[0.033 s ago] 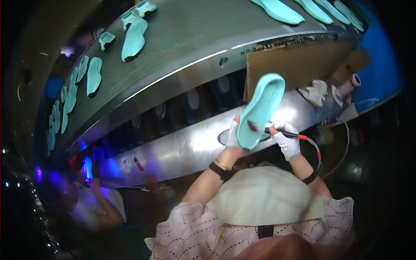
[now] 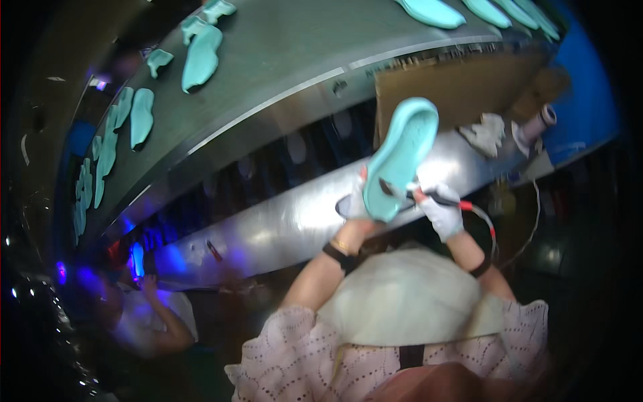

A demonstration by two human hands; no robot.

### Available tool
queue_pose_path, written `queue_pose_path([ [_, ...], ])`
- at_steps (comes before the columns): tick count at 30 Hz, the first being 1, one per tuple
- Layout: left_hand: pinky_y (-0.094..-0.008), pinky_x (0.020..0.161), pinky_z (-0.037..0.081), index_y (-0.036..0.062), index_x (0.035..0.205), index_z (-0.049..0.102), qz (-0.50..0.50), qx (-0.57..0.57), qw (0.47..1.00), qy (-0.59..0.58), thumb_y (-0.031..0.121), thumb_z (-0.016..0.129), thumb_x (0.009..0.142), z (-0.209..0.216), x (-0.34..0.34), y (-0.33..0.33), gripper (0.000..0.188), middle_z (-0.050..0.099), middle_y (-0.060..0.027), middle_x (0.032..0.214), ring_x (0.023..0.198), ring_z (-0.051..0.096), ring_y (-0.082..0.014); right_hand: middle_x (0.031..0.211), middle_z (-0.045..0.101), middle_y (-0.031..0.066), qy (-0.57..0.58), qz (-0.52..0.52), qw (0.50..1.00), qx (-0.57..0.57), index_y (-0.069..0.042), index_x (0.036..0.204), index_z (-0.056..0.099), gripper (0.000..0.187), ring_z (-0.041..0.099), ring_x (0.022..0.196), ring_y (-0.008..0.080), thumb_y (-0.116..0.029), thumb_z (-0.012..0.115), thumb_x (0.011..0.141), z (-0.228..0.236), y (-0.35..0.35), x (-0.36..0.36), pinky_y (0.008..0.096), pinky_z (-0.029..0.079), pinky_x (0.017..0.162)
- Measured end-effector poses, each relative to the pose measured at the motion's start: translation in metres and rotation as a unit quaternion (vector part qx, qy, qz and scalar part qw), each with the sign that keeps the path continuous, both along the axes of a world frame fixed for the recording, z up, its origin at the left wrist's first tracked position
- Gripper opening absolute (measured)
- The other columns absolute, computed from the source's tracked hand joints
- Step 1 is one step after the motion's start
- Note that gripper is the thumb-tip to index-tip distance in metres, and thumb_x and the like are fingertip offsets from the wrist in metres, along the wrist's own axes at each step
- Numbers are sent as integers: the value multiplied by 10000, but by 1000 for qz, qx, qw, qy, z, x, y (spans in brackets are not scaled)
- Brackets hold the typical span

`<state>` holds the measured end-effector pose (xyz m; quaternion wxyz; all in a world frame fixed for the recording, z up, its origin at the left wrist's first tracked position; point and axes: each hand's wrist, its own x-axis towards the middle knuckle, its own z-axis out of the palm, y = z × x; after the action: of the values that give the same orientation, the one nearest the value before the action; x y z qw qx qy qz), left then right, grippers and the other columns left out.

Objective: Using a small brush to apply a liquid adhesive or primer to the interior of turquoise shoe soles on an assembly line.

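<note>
A turquoise shoe sole [image 2: 407, 144] stands tilted in front of me, its hollow inner side facing up. My left hand [image 2: 358, 202], in a white glove with bare fingertips, grips it by its near end. In a like glove, my right hand [image 2: 442, 216] is closed round a black-handled, brush-like tool [image 2: 447, 200] with red collars and a thin tube trailing from its back. The tool's dark tip touches or lies just over the sole's inside near the lower end; contact is hard to tell. Part of a dark, oval-ended thing [image 2: 343, 206] shows beside my left hand.
Several turquoise soles and smaller turquoise pieces lie on the green conveyor belt [image 2: 281, 47]. A metal ledge [image 2: 268, 231] runs below it, bearing a crumpled white cloth [image 2: 485, 134], a pinkish spool [image 2: 539, 126] and a cardboard sheet [image 2: 455, 94]. Another person [image 2: 151, 315] works at left under blue light.
The whole view has shifted slightly. The sole and both hands sit a little higher in the picture; the grip on sole and tool is the same.
</note>
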<state>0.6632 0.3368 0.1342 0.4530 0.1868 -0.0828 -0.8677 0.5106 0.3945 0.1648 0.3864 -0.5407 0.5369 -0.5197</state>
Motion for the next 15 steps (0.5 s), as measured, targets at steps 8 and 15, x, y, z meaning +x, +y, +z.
queue_pose_path([
  [8, -470, 925, 405, 28, 1276, 402, -43, -50, 996, 65, 577, 408, 821, 40, -2, -16, 713, 473, -184, 1242, 1086, 501, -354, 859, 631, 37, -137, 64, 988, -9, -18, 870, 614, 65, 560, 778, 81, -34, 617, 807, 25, -2, -1, 223, 450, 724],
  [15, -522, 939, 394, 22, 1309, 353, -151, -167, 966, 126, 588, 478, 773, 48, 5, -18, 789, 408, -256, 1274, 1137, 452, -401, 863, 629, 43, -168, 137, 973, 77, -13, 881, 605, 99, 564, 776, 86, -28, 634, 787, 18, 23, 1, 221, 450, 714],
])
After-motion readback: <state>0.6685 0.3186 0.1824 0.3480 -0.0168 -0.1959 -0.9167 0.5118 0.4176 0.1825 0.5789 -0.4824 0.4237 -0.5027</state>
